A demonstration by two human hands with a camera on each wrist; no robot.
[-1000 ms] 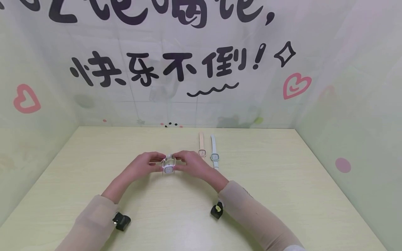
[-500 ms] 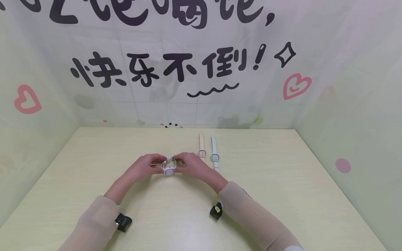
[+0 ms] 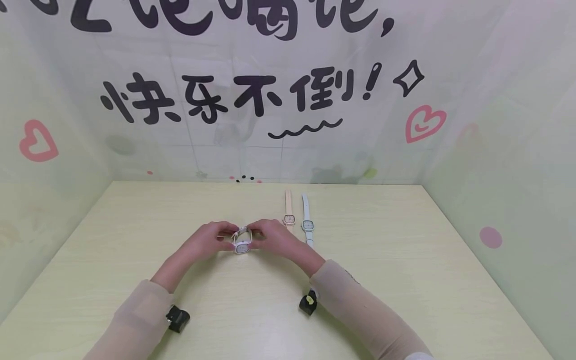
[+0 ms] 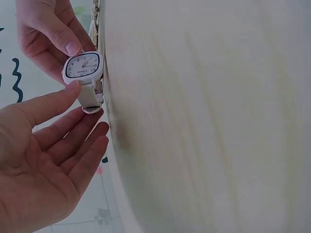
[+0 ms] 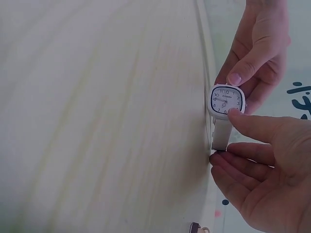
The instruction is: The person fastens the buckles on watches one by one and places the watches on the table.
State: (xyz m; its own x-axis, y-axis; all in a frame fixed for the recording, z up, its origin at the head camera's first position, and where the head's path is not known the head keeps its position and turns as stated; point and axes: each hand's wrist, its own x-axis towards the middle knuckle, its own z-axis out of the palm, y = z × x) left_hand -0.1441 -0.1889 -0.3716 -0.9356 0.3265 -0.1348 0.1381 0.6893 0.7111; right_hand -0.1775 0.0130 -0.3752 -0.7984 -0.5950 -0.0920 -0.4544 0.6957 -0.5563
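Note:
Near the middle of the table, both hands hold a white wristwatch (image 3: 243,248), its strap bent round into a loop and its squarish dial toward me. My left hand (image 3: 211,241) pinches its left side between thumb and fingers. From the right, my right hand (image 3: 275,237) pinches the other side. In the left wrist view the left thumb touches the lower edge of the case, with fingertips at the white strap (image 4: 88,97). The right wrist view has the right thumb on the corner of the dial (image 5: 226,101). Whether the buckle is fastened I cannot tell.
Behind the right hand lie a peach watch (image 3: 289,219) and a pale blue-white watch (image 3: 308,226), straps stretched out side by side. Black devices (image 3: 178,320) hang at both sleeves. A printed cloth wall (image 3: 351,155) stands behind the pale wooden table (image 3: 382,280).
Both hands and the looped watch have come slightly down the head view, toward the person. The grip looks the same, and the two watches on the table have not moved.

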